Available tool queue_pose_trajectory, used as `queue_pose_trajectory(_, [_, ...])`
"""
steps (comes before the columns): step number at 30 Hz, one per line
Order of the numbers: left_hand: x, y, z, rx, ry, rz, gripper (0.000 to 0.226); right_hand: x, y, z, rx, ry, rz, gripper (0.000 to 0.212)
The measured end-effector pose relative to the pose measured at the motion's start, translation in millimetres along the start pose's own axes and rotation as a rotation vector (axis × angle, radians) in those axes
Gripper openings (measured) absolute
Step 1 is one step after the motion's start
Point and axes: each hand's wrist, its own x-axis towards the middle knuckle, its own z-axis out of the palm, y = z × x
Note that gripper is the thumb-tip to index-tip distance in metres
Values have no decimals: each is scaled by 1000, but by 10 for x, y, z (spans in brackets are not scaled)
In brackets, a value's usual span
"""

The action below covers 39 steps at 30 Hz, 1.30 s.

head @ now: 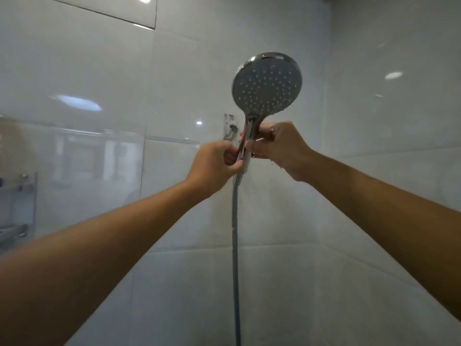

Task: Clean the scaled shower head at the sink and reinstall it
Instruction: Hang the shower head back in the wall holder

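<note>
The round chrome shower head [267, 85] stands upright before the tiled wall, nozzle face toward the camera, its hose [235, 233] hanging straight below.

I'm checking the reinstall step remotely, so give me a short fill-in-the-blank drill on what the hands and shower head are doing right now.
1. Both hands grip the round chrome shower head by its ____.
2. The right hand holds higher than the ____ hand.
3. The grey flexible hose hangs ____ from the handle.
4. The chrome wall bracket sits on the white ____ wall.

Missing words: handle; left; down; tiled

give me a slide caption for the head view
Both hands, left and right, grip the shower head handle.
</note>
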Motion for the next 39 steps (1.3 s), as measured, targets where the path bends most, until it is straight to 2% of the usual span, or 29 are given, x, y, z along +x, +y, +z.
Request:
queue_pose_trajectory(4, [446, -22, -154, 98, 53, 38, 11, 390, -154, -56, 21, 36, -29, 23])
queue_pose_trajectory(11, [1041, -1, -281, 74, 126, 69, 6, 962, -357, -169, 37, 106, -64, 20])
queue_pose_trajectory(17, [1399, -79, -212, 84, 149, 60, 6, 1326, -269, -217, 25, 186, -68, 20])
queue_pose_trajectory(22, [1516, -237, -55, 63, 141, 44, 4, 1476, -58, -233, 8, 187, -69, 22])
queue_pose_trajectory(29, [1614, -414, 72, 50, 183, 60, 11, 1633, 122, -239, 44, 217, -38, 17])
queue_pose_trajectory(39, [1506, -694, 187, 27, 167, 88, 13, 1539, 347, -165, 69, 104, -40, 21])
